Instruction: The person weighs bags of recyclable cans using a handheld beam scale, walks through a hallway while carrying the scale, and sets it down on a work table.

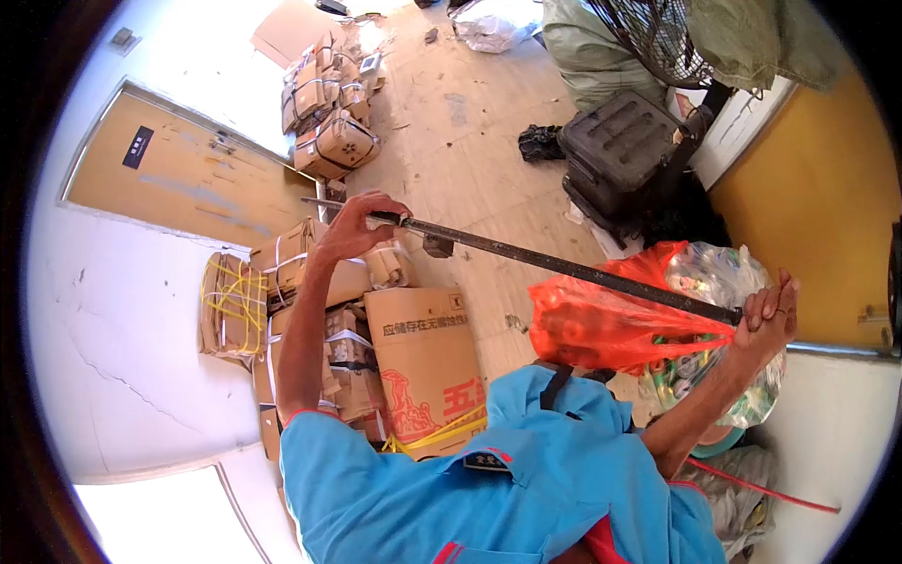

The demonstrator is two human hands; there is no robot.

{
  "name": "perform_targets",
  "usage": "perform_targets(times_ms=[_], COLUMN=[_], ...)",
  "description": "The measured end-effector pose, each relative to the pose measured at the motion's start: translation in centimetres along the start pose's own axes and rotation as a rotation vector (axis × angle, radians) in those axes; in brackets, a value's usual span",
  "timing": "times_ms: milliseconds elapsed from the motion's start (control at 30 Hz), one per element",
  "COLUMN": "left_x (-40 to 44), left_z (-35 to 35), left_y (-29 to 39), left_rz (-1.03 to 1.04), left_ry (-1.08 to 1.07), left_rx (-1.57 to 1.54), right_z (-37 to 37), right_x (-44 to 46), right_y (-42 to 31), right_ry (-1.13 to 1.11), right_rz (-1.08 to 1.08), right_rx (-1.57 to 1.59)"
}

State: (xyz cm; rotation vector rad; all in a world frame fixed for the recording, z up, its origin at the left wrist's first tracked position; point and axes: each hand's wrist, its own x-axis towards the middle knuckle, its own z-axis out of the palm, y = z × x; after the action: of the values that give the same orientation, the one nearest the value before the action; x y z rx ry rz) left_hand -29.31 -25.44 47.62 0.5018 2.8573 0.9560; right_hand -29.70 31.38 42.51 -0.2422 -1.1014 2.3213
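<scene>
My left hand is closed around the thinner end of a long dark rod, whose tip sticks out past the fingers. A small dark block hangs from the rod beside that hand. At the thick end, my right hand is raised, its fingers wrapped round the rod's end. A red plastic bag hangs just below the rod, its top stretched toward my right hand; how it is attached is hidden. Behind it is a clear bag of cans and bottles.
Bundled flat cardboard and a large printed carton lie along the left wall. More bundles are farther off. A black case, a fan and green sacks stand at the upper right.
</scene>
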Motion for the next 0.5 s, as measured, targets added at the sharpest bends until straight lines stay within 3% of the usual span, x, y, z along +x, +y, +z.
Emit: perform_targets(times_ms=[67,500], left_x=[-0.1,0.2], left_z=[0.2,-0.1], left_y=[-0.6,0.9], left_rz=[-0.004,-0.043], left_ry=[0.002,0.025], left_rx=[-0.089,0.144], right_z=[-0.2,-0.5], right_x=[0.2,0.5], right_y=[0.1,0.2], right_ry=[-0.013,-0.005], right_rz=[0.003,0.015], right_rx=[0.001,-0.005])
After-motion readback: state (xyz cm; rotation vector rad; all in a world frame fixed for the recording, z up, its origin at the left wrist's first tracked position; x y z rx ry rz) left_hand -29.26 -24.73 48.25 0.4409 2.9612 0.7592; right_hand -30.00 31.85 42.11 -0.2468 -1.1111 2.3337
